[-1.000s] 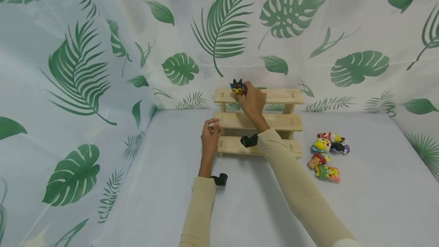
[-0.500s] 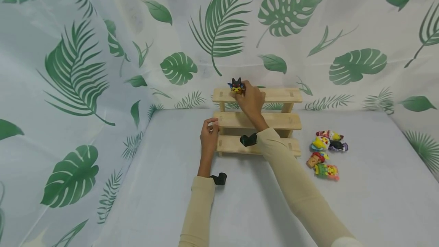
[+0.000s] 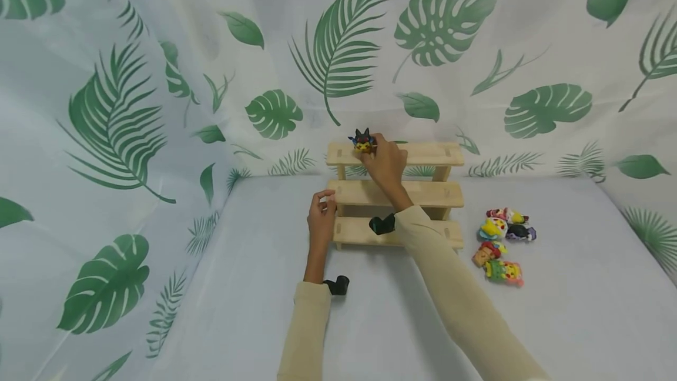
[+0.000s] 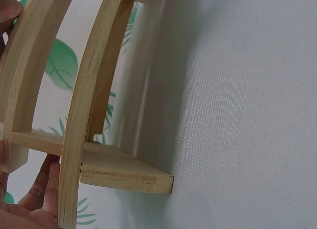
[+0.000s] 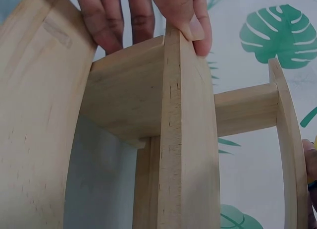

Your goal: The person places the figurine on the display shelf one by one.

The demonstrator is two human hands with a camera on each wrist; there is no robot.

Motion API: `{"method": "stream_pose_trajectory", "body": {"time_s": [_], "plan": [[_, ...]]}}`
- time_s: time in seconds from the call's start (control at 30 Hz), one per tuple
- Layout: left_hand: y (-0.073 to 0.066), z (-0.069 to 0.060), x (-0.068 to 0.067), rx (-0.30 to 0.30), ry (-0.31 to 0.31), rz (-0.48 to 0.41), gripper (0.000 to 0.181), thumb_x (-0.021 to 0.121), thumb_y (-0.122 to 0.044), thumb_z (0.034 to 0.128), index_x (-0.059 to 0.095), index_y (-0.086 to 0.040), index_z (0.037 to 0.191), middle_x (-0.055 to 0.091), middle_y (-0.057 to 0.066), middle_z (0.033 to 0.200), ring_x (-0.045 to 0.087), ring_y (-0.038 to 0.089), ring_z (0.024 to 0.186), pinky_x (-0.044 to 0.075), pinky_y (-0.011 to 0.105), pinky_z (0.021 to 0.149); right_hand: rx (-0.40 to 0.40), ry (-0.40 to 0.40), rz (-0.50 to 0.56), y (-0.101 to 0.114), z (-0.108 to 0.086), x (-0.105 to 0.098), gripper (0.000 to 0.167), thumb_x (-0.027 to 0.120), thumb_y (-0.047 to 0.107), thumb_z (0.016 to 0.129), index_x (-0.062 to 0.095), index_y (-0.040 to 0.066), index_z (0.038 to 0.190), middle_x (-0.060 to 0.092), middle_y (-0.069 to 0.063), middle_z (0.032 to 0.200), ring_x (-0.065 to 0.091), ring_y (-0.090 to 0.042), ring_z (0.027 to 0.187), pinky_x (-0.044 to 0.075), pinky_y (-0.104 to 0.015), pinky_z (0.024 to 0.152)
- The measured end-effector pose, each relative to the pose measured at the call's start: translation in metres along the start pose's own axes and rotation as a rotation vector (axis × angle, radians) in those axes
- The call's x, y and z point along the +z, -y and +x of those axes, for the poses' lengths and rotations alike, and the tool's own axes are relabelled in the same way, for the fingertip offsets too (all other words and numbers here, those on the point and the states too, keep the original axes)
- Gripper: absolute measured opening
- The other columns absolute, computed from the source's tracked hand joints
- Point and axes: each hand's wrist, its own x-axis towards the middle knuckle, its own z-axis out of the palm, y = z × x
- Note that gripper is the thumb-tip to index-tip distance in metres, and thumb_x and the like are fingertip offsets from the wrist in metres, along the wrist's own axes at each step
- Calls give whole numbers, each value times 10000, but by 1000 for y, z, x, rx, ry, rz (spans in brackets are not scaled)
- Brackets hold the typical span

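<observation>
A three-tier wooden display stand point(image 3: 431, 194) stands against the back cloth. At the left of its top tier, my right hand point(image 3: 388, 163) pinches a small toy figurine point(image 3: 362, 142) with black pointed ears, a yellow face and blue bits. Whether the figurine's base touches the wood cannot be told. My left hand point(image 3: 321, 216) grips the left end of the middle tier. In the right wrist view, the left thumb point(image 5: 178, 16) presses on that tier's board, with fingers behind it by the side support. The left wrist view catches those fingers point(image 4: 37, 199) behind the boards.
Several colourful toy figurines point(image 3: 502, 231) lie in a cluster on the white cloth right of the stand. Leaf-printed cloth point(image 3: 338, 75) rises behind the stand and along the left. A black wrist camera point(image 3: 382, 224) on the right arm hangs over the bottom tier.
The head view has tilted a little, so everything sits slightly lower. Both hands keep their holds on the figurine and the stand.
</observation>
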Motion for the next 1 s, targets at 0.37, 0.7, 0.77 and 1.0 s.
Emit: {"method": "stream_pose_trajectory", "body": {"time_s": [0.37,0.7,0.77,1.0], "plan": [[1,-4,1,9,-9,-17,253,559,-312,1002,629,-163,1194,710,184,1014,684,357,937,475,266,712,7,-5,1,-2,-4,2,476,750,272,858,617,58,1262,720,-159,1033,632,-329,975,360,-502,841],[-2,1,3,33,-9,5,209,541,-288,1002,628,-202,1171,715,146,970,691,356,860,481,249,671,-4,-25,13,-1,0,-1,530,780,315,835,612,56,1267,715,-154,983,621,-328,937,361,-492,831],[-2,2,3,41,-12,7,216,539,-297,1003,626,-195,1173,712,152,968,689,362,864,479,249,667,-13,-21,32,-2,0,-2,540,782,317,833,609,50,1269,714,-149,1001,615,-322,941,360,-492,840],[0,0,2,33,-20,13,223,554,-303,1003,629,-171,1167,706,164,961,682,317,885,473,237,677,-44,-11,103,-11,-18,-12,495,772,285,847,618,30,1243,705,-137,1126,627,-315,1031,375,-499,887]]}}
